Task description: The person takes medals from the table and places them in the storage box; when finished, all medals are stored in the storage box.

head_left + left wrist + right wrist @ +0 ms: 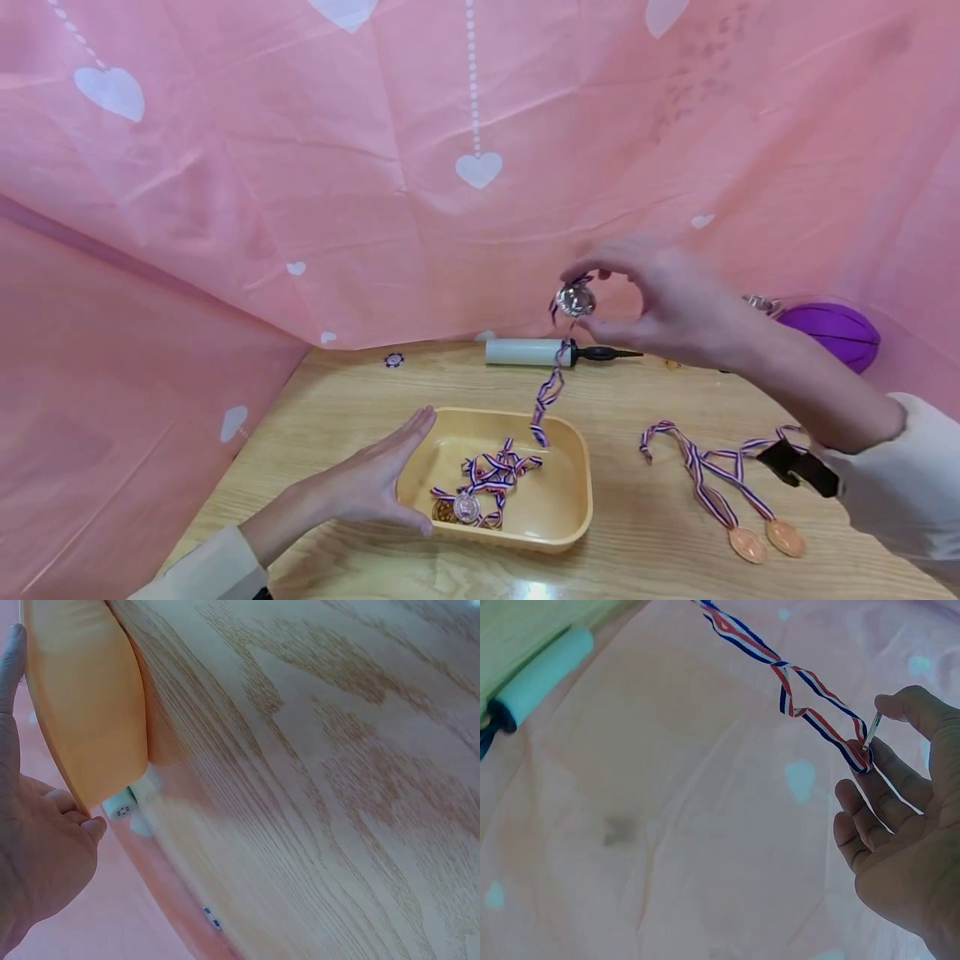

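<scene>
My right hand point(671, 304) is raised above the table and pinches a silver-coloured medal point(576, 301) between thumb and fingertips. From it a red, white and blue ribbon point(821, 724) hangs twisted toward a yellow tray point(566, 479). At the tray's left end my left hand point(375, 483) rests against the rim, thumb and fingers spread apart. Inside the tray lie a silver-coloured medal point(467, 507), a gold-coloured medal point(443, 510) and tangled striped ribbons point(495, 475). In the left wrist view, fingertips point(93, 827) touch the tray's edge.
Two bronze-coloured medals, one nearer point(747, 545) and one farther right point(785, 537), lie with ribbons right of the tray. Behind it are a white hand pump point(527, 352) and a poker chip point(393, 360). A purple ball point(828, 333) sits by the pink curtain point(420, 233).
</scene>
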Demonstrator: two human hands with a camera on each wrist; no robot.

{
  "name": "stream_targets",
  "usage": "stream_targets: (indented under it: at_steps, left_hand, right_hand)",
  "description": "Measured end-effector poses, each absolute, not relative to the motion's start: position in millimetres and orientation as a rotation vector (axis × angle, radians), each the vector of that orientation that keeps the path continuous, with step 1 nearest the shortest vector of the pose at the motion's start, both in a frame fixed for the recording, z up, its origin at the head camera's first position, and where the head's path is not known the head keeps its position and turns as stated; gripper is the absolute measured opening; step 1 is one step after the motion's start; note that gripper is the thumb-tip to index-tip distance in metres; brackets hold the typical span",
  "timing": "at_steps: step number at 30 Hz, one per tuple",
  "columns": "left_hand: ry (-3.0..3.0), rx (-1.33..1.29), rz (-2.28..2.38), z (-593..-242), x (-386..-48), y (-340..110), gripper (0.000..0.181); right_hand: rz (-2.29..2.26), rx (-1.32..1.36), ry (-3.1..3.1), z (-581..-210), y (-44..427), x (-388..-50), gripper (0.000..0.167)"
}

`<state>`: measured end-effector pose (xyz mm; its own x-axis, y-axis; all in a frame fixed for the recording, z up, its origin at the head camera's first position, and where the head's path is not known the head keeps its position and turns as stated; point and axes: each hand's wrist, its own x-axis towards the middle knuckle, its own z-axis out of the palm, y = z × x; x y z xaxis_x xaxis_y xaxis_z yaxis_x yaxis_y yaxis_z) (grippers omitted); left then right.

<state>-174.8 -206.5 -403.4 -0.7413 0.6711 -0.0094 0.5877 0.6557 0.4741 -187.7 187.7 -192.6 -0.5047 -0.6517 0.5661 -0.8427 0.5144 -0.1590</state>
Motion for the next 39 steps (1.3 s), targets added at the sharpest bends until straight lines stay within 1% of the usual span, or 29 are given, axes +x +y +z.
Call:
stream_targets:
  at_steps: [5, 9, 15, 22, 26, 29, 33, 39]
  left_hand:
    - [2.692, 1.034, 0.669, -403.8, -174.9, -206.7, 0.142]
    - [2.691, 1.027, 0.671, -404.8, -175.2, -206.4, 0.143]
    - [2.696, 1.021, 0.665, -405.8, -174.5, -205.9, 0.143]
    - [2.697, 1.026, 0.668, -405.6, -175.4, -204.6, 0.143]
    - [2.7, 1.029, 0.665, -405.4, -174.3, -204.4, 0.143]
    - [2.699, 1.03, 0.664, -405.5, -173.6, -204.1, 0.143]
    - [2.692, 1.03, 0.673, -404.6, -172.9, -203.7, 0.143]
    - [2.684, 1.032, 0.68, -401.8, -171.5, -203.3, 0.143]
  right_hand:
    - [0.693, 1.284, -2.398, -203.4, 163.6, -187.9, 0.04]
    - [0.747, 1.32, -2.471, -219.6, 148.3, -190.6, 0.037]
    - [0.833, 1.354, -2.578, -257.3, 131.9, -193.2, 0.037]
    - [0.891, 1.371, -2.726, -300.2, 121.1, -192.3, 0.031]
    - [0.932, 1.379, -2.791, -323.5, 114.0, -191.5, 0.034]
    - [0.877, 1.411, -2.806, -340.5, 109.1, -189.8, 0.036]
    - [0.698, 1.42, -2.81, -360.1, 102.1, -187.1, 0.034]
    - [0.577, 1.417, -2.882, -380.1, 92.4, -180.9, 0.034]
